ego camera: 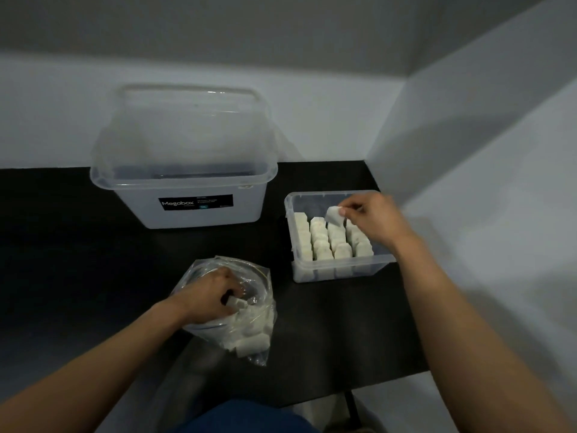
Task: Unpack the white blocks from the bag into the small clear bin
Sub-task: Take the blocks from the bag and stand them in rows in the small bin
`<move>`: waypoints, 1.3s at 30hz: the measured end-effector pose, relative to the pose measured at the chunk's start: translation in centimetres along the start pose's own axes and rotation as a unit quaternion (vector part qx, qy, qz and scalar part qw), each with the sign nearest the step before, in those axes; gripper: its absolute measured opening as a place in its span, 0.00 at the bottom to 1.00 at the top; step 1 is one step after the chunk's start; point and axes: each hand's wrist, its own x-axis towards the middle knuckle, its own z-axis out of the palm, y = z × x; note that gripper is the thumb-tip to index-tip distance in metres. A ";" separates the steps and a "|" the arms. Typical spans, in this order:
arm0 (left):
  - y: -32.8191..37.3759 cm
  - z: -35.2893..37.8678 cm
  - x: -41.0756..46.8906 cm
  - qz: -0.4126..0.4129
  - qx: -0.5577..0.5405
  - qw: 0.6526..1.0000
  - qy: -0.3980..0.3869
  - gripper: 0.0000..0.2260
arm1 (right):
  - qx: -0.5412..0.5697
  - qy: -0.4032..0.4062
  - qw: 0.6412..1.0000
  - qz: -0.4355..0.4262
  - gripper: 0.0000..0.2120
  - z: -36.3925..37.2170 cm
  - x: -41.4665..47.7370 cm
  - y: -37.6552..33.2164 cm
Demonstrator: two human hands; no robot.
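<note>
A clear plastic bag (249,342) with several white blocks lies on the black table in front of me. My left hand (207,296) reaches into its open mouth and grips a white block (237,303). To the right stands the small clear bin (340,270), holding rows of white blocks (324,245) set on end. My right hand (374,220) hovers over the bin's far right part and pinches another white block (333,214) just above the rows.
A large clear bin (187,189) with a black Megabox label stands at the back left, its lid leaning behind it against the white wall. A white wall closes the right side. The black table (93,260) ends near my body.
</note>
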 end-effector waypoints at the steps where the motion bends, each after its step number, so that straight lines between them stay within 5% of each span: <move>1: -0.1 0.0 0.1 -0.003 0.004 1.000 0.001 0.09 | 0.012 -0.018 1.000 -0.001 0.07 0.5 0.8 0.3; 7: 0.0 -1.1 0.6 -0.021 -0.048 0.999 -0.001 0.05 | -0.008 -0.122 0.993 -0.006 0.10 3.2 3.7 0.6; 18: 0.0 -4.2 -1.0 -0.051 -0.123 0.991 -0.027 0.13 | -0.266 0.008 0.964 -0.001 0.15 6.1 5.1 0.5; 25: 0.6 -7.2 -2.9 -0.070 -0.177 0.975 0.115 0.09 | -0.046 0.098 0.994 0.023 0.16 3.6 1.4 -1.0; 28: 2.9 -8.1 -3.5 -0.076 -0.391 0.894 0.204 0.08 | 0.168 0.102 0.981 0.006 0.09 2.5 -1.6 -3.9; 31: 5.6 -8.2 -3.5 -0.069 -0.617 0.748 0.233 0.13 | 0.319 0.050 0.946 -0.018 0.05 1.8 -4.7 -7.7; 34: 8.1 -7.7 -2.8 -0.047 -0.746 0.626 0.221 0.12 | 0.350 -0.034 0.934 -0.060 0.09 1.8 -6.9 -10.3; 37: 10.3 -7.0 -2.1 -0.014 -0.810 0.558 0.180 0.12 | 0.349 -0.031 0.933 -0.076 0.09 1.8 -8.0 -11.4; 39: 11.4 -6.6 -1.8 0.007 -0.823 0.547 0.156 0.14 | 0.331 -0.005 0.940 -0.086 0.07 1.3 -8.4 -11.5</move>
